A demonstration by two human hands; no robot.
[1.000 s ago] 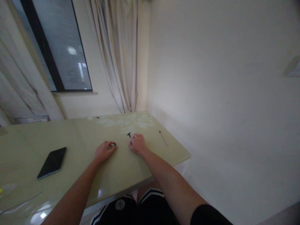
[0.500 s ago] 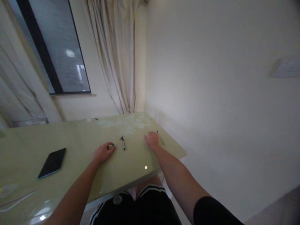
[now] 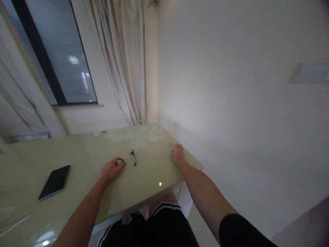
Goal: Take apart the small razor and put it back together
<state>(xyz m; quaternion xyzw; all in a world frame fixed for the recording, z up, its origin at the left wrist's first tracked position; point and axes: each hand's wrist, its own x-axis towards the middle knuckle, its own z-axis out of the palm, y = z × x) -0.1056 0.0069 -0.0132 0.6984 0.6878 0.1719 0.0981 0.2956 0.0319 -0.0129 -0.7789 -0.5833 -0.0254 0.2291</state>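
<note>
My left hand (image 3: 111, 169) rests on the table, its thumb and index finger pinching a small dark piece (image 3: 123, 161) too small to name. Just right of that hand lies a razor (image 3: 134, 159), with a black head and a grey and black handle. My right hand (image 3: 178, 153) is over a thin white stick (image 3: 171, 146) with a dark tip, near the table's right edge. Its fingers curl down around the stick, whose tip pokes out on the left; the rest is hidden under the hand.
The pale glossy table (image 3: 144, 185) meets the wall on the right. A black tablet-like slab (image 3: 55, 181) lies on the left, with a white cable (image 3: 15, 224) nearer me. A tiny dark bit (image 3: 104, 131) lies by the far edge. Behind hang beige curtains (image 3: 128, 61).
My right hand has moved right, from beside the white stick onto it. My left hand still pinches the small dark piece. The view has shifted slightly.
</note>
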